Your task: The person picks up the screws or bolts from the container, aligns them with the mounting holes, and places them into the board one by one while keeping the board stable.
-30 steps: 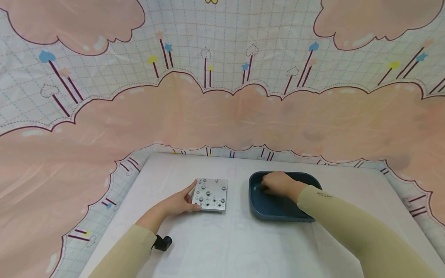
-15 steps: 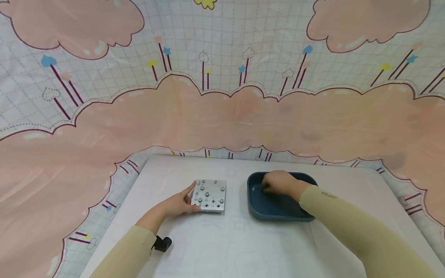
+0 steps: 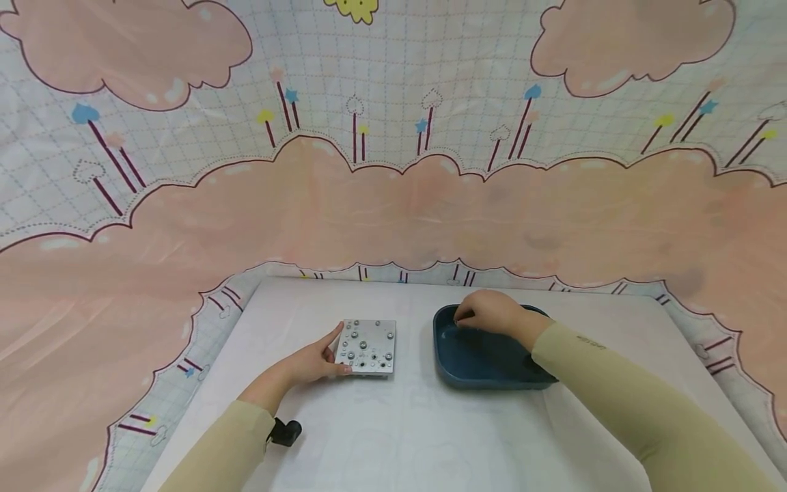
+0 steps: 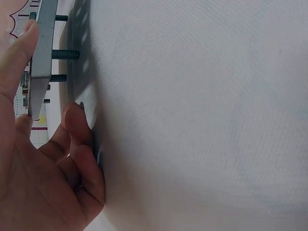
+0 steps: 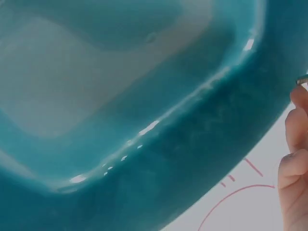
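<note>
My left hand (image 3: pixel 312 362) grips the left edge of a square silver metal plate (image 3: pixel 369 347) between thumb and fingers. Several screw heads dot its upper face. In the left wrist view, threaded screw ends (image 4: pixel 65 54) stick out of its underside, which is off the cloth. Over the left part of a dark blue tray (image 3: pixel 451 362), my right hand (image 3: pixel 494 314) has its fingers bent together. A small threaded screw (image 5: pixel 302 81) shows at those fingertips at the right edge of the right wrist view, mostly cut off.
White cloth (image 3: pixel 406 437) covers the table under both hands. Behind it hangs a printed curtain (image 3: pixel 393 212) with clouds. A black wrist camera (image 3: pixel 285 432) juts from the left sleeve. The tray's raised rim surrounds the space below my right hand.
My right hand has risen slightly from inside the tray toward its far left rim. The left hand keeps its grip on the plate. The whole head view has shifted a little.
</note>
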A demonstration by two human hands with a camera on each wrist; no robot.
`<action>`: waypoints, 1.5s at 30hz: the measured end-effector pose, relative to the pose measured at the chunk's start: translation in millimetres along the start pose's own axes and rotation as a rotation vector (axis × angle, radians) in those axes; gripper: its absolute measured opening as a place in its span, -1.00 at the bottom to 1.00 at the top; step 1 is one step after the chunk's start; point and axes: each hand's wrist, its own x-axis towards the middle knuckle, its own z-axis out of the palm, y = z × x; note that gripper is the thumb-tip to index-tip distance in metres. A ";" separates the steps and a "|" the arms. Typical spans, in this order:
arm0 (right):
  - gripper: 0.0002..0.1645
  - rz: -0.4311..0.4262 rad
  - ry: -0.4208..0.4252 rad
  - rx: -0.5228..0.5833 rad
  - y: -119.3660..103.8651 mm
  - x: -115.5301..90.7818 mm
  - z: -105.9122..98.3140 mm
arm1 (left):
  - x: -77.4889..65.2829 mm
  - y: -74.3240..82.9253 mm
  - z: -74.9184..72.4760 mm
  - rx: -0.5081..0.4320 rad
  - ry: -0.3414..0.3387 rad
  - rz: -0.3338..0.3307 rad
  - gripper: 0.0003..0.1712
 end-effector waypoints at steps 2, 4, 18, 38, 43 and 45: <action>-0.80 0.009 0.005 0.033 -1.8 -0.3 -0.7 | 0.5 -0.6 0.4 -0.004 -0.002 0.005 0.27; -0.80 0.027 0.009 0.069 -3.7 -0.2 -1.3 | 0.9 -0.8 0.8 -0.007 -0.004 0.007 0.28; -0.87 0.041 0.021 0.417 -44.0 12.8 1.4 | 1.2 -0.8 -0.3 -0.005 -0.007 0.022 0.28; -0.82 0.069 0.034 0.254 -133.3 64.6 48.8 | 0.9 -2.6 -0.7 0.008 -0.008 -0.002 0.28; -0.86 0.139 0.032 0.249 -141.7 69.2 58.8 | -0.9 -0.1 -1.5 -0.012 -0.011 0.005 0.28; -0.86 0.166 0.039 0.258 -142.7 69.3 61.2 | -1.2 1.2 -1.7 -0.011 -0.013 0.007 0.28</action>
